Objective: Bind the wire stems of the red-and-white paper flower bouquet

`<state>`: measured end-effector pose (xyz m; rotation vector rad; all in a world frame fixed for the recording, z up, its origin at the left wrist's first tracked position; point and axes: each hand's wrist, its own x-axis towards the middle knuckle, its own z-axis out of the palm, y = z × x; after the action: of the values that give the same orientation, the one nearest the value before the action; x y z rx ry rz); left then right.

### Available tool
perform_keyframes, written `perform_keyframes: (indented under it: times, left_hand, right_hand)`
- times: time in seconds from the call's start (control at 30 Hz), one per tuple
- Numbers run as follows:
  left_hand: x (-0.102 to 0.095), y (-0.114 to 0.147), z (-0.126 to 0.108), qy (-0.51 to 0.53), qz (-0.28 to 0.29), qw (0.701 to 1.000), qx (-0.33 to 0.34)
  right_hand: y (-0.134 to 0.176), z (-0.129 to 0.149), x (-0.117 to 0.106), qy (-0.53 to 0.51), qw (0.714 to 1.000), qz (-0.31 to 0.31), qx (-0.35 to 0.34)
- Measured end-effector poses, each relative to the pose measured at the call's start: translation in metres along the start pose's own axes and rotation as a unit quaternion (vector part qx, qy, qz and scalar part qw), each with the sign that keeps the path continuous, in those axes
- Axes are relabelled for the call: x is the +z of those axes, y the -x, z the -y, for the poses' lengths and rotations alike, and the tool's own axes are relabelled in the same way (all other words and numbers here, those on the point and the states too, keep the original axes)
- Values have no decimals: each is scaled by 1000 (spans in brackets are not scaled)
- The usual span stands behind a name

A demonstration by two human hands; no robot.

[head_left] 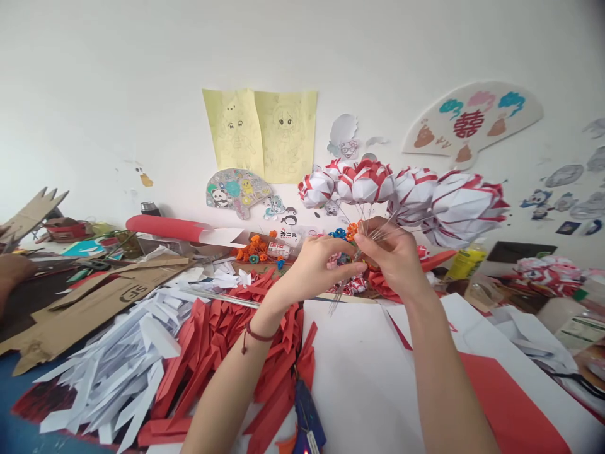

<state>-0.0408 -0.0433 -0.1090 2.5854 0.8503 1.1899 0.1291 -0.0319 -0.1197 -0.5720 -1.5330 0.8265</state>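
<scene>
My right hand [392,252] is closed round a bundle of thin wire stems [380,230]. The stems carry several folded paper flowers [366,181] in white and red, which fan out above and to the right of my hands. Just left of it, my left hand [316,268] is closed with thumb and fingers pinched at the same stems. Loose wire ends [336,299] hang below my fingers. A large white-and-red flower [466,208] is at the far right of the bunch. Where exactly the fingertips grip is partly hidden.
White paper strips [123,353] and folded red strips [208,347] lie piled at left, beside flattened cardboard [113,296]. White sheets [359,372] and a red sheet [510,397] lie in front. A blue tool [308,413] lies between. Another person's hand [14,271] shows at the left edge.
</scene>
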Motion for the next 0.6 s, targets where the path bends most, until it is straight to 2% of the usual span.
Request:
perform_keyframes:
  times: [0.13, 0.23, 0.37, 0.47, 0.6]
  left_hand:
    - [-2, -1, 14, 174, 37, 984, -24]
    - [0, -1, 18, 210, 20, 976, -60]
    - [5, -2, 16, 142, -52, 985, -79]
    - [11, -3, 14, 37, -119, 989, -73]
    - [25, -3, 12, -138, -202, 968, -55]
  right_hand:
    - [1, 2, -3, 11, 999, 37, -22]
    - [1, 3, -6, 48, 997, 45, -30]
    - [-1, -2, -9, 101, 994, 30, -25]
    - [-3, -8, -10, 124, 992, 5, -18]
    - [-8, -16, -8, 127, 991, -27, -23]
